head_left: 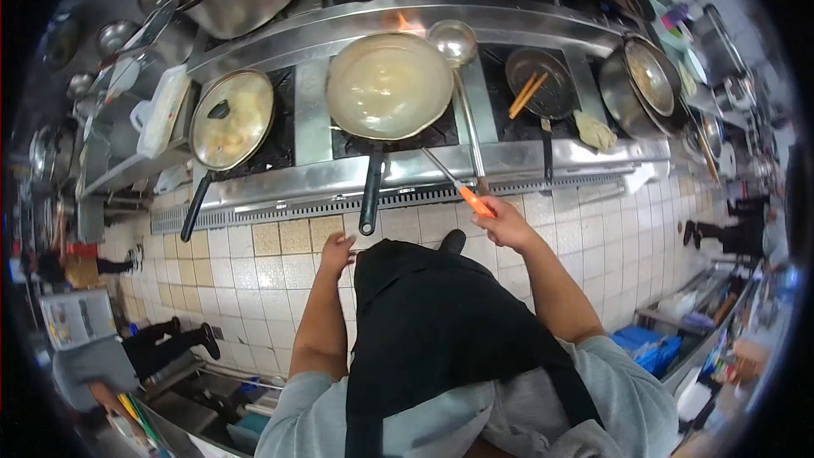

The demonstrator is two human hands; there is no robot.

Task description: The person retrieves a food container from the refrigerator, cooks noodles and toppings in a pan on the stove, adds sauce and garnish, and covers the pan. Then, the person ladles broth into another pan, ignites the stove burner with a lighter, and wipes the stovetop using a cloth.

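My right hand (506, 226) is closed around an orange-handled tool (476, 201). A slim metal shaft runs from its handle toward the stove, with the tip at the front edge. Just left of the black handle of the frying pan (390, 89), my left hand (337, 253) hangs in the air, fingers loosely bent and holding nothing. Pale, shiny liquid fills the pan on the middle burner, and flame shows behind its rim. A long-handled ladle (454, 41) lies right of the pan, its handle passing close to the tool.
On the left burner sits a lidded pan (232, 120); a small dark pan (540, 83) with wooden chopsticks is on the right. A crumpled cloth (595, 131) lies beside a metal pot (640, 85). Large pots stand behind. Other people are at both sides of the tiled floor (280, 288).
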